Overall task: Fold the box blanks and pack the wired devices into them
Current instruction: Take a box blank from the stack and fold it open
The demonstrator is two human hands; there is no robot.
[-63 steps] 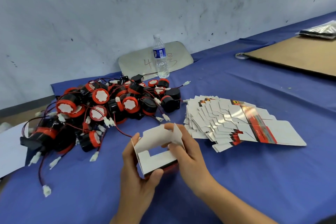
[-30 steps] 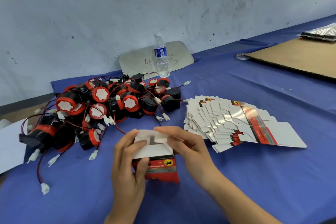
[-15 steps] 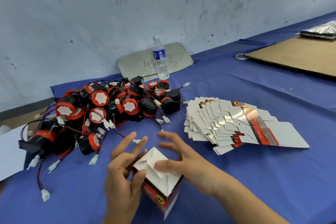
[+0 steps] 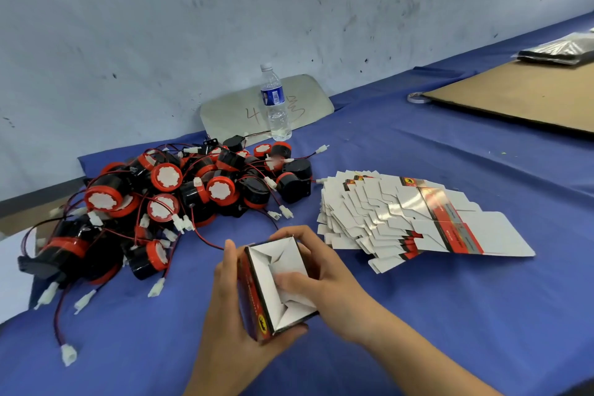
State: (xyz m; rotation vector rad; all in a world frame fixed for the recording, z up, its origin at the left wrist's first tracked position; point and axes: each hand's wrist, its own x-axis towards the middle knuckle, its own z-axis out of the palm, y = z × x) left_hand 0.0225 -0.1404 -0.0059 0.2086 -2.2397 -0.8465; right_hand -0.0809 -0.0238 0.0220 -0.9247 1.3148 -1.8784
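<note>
Box (image 4: 283,280) lengthwise, flapped end up

— Anything worn on the left hand (image 4: 231,309) or right hand (image 4: 324,280)?
— No gloves or rings; bare past the fingers, wrists and forearms unsleeved, nails short.

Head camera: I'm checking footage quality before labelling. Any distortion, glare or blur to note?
Head view: wide-angle bending curves the table edge at right; soft glare sits on the glossy stack of box blanks; the folded box held by left hand and right hand is sharp, with only faint softness; the wired devices read clearly; lighting is even, shadows weak.
</note>
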